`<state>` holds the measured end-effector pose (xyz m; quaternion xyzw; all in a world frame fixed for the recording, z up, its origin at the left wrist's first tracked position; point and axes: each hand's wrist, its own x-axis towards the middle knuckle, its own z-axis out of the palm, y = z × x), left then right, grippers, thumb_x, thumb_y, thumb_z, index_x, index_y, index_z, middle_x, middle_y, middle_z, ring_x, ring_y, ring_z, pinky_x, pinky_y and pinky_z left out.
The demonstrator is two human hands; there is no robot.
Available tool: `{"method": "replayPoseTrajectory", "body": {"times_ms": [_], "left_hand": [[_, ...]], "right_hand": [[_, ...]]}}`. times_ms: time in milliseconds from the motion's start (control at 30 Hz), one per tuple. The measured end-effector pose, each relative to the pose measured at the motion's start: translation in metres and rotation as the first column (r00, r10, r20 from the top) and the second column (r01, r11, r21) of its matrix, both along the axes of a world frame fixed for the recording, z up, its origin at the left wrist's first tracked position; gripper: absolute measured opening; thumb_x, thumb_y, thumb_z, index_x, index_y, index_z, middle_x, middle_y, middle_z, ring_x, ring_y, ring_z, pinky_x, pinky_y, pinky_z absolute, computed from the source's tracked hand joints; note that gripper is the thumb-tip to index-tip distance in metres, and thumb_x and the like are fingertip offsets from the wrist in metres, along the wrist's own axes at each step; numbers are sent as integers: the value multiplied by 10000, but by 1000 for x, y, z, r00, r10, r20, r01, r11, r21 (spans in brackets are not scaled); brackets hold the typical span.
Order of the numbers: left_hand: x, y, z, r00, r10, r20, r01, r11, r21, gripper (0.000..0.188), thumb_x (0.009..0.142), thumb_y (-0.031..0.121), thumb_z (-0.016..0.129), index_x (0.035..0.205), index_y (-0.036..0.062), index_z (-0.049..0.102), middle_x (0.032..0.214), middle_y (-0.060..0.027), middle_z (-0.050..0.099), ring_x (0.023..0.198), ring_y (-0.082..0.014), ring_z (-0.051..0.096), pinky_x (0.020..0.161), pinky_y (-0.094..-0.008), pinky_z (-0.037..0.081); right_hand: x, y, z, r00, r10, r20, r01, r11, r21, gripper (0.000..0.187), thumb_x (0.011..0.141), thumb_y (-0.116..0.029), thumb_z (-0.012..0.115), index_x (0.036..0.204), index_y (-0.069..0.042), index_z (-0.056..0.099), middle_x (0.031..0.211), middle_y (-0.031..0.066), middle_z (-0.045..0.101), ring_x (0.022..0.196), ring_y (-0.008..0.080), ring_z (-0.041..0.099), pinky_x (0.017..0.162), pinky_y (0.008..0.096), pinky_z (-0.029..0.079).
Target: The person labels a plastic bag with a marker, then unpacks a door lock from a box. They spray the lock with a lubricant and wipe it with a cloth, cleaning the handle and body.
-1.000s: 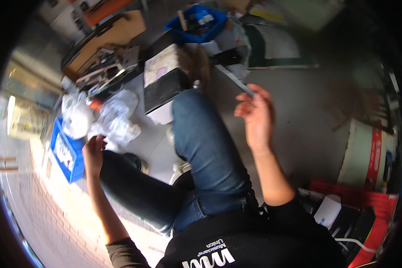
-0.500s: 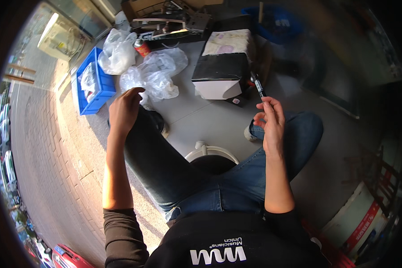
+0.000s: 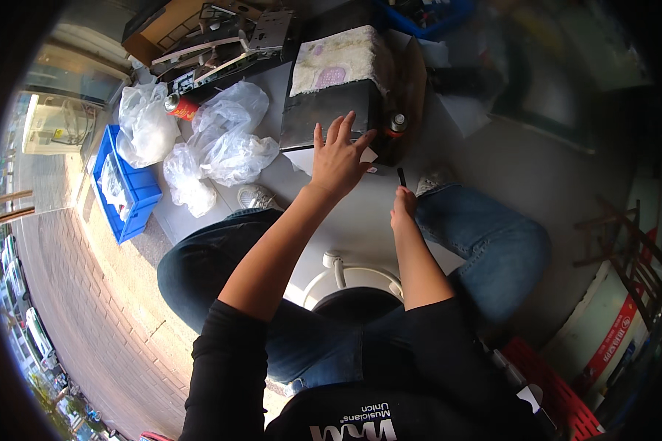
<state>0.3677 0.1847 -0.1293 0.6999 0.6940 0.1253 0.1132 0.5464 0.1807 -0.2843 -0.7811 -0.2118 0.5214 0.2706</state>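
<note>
My left hand, fingers spread, reaches over the near edge of a black-topped box with a white front. Whether its fingertips touch the box, I cannot tell. A cream towel with purple patches lies across the box's far part. To the right, my right hand is closed around a slim black pen, whose upper end sticks out away from me. Beyond that hand, a spray can stands at the box's right side.
Clear plastic bags and a red can lie left of the box. Farther left is a blue crate. A cardboard box and metal parts sit at the back. A white chair base shows between my legs.
My left hand has swung right from beside the bags to over the box, fingers now spread. My right hand, still holding the pen, has come left and closed further. The view has shifted.
</note>
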Motion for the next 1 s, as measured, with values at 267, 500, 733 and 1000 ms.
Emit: {"method": "replayPoseTrajectory", "body": {"times_ms": [267, 500, 733, 1000], "left_hand": [[9, 68, -53, 999, -14, 52, 16, 1000, -27, 794, 597, 358, 774, 1301, 321, 408, 1432, -123, 221, 1316, -314, 223, 1034, -576, 178], [-11, 57, -54, 998, -54, 12, 55, 998, -33, 769, 590, 354, 757, 1287, 291, 438, 1431, -108, 227, 1322, -293, 220, 1055, -559, 130], [-18, 60, -35, 993, -104, -50, 106, 994, 40, 651, 580, 361, 756, 1181, 243, 536, 1427, -95, 248, 1325, -268, 228, 1066, -544, 107], [-89, 30, 17, 995, -42, -94, 57, 985, 162, 659, 623, 421, 737, 1227, 273, 520, 1414, -92, 270, 1314, -262, 257, 1069, -551, 102]], "right_hand": [[82, 45, -124, 939, 1, 343, -77, 975, 209, 256, 765, -74, 534, 1009, -45, 605, 1017, 128, 606, 943, 237, 560, 818, 337, 438], [-53, 177, 61, 753, 531, 389, -648, 497, 578, 540, 713, -175, 701, 1185, -9, 501, 1172, 198, 534, 1122, 316, 491, 942, 353, 378], [-122, 251, 51, 760, 453, 466, -650, 523, 552, 364, 671, -232, 727, 884, 22, 576, 861, 197, 627, 815, 309, 619, 716, 376, 477], [-68, 309, 232, 812, 459, -360, 25, 589, 808, 259, 834, -134, 603, 1060, -13, 566, 1005, 75, 599, 925, 158, 567, 810, 294, 458]]}}
